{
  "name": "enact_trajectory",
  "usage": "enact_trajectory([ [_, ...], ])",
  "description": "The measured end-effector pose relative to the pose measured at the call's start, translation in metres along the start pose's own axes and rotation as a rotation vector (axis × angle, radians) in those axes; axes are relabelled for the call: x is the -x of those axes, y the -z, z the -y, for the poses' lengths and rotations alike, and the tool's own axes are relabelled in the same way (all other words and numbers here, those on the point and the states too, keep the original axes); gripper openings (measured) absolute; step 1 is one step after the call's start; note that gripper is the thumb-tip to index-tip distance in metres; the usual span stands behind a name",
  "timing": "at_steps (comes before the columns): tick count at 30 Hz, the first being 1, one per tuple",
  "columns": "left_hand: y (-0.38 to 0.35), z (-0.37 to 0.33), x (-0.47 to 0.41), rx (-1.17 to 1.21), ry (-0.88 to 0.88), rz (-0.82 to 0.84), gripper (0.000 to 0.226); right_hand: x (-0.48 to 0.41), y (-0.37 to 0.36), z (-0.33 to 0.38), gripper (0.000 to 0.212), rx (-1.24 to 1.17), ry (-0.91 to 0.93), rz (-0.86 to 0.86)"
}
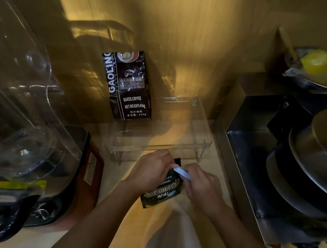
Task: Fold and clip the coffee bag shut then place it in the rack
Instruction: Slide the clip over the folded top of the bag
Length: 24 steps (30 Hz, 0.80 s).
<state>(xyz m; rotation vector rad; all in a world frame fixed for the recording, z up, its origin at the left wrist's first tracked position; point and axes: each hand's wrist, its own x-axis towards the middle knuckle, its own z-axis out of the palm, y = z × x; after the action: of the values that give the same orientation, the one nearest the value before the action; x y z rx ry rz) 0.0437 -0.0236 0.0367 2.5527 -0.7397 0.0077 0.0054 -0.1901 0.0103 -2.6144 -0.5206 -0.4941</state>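
A small black coffee bag (pixel 165 193) with white lettering lies on the wooden counter between my hands. My left hand (pixel 151 171) grips the bag's folded top edge from the left. My right hand (pixel 202 186) pinches a pale blue clip (pixel 182 172) against that folded top. Just beyond my hands stands a clear acrylic rack (pixel 199 126) on thin legs. A larger black coffee bag (pixel 129 87) marked "GAOLING" stands upright at the rack's back left, leaning on the wall.
A blender with a clear plastic cover (pixel 15 104) fills the left side. To the right sits a steel machine (pixel 278 159) with round metal lids. A bowl with something yellow (pixel 319 67) rests at the upper right. Wooden wall behind.
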Motion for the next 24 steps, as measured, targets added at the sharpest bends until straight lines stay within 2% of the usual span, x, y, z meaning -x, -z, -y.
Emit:
enact_trajectory([
  [6, 0.002, 0.002, 0.008, 0.021, -0.028, -0.012, 0.016, 0.007, -0.004, -0.004, 0.014, -0.181, -0.062, 0.041],
  [11, 0.000, 0.001, 0.008, 0.024, -0.003, -0.012, 0.018, 0.009, -0.002, -0.006, 0.018, -0.263, -0.091, 0.055],
  [13, 0.001, 0.001, 0.008, 0.017, -0.005, -0.005, 0.016, 0.009, -0.001, -0.007, 0.019, -0.312, -0.134, 0.102],
  [16, 0.003, 0.003, 0.008, -0.013, 0.004, -0.045, 0.014, 0.008, 0.000, -0.010, 0.017, -0.412, -0.179, 0.265],
  [20, 0.004, 0.008, 0.010, -0.018, 0.021, -0.060, 0.015, 0.017, 0.004, -0.019, 0.005, -0.772, -0.432, 0.379],
  [24, 0.002, 0.010, 0.011, 0.059, 0.061, -0.039, 0.018, 0.021, 0.010, -0.028, 0.007, -0.827, -0.545, 0.335],
])
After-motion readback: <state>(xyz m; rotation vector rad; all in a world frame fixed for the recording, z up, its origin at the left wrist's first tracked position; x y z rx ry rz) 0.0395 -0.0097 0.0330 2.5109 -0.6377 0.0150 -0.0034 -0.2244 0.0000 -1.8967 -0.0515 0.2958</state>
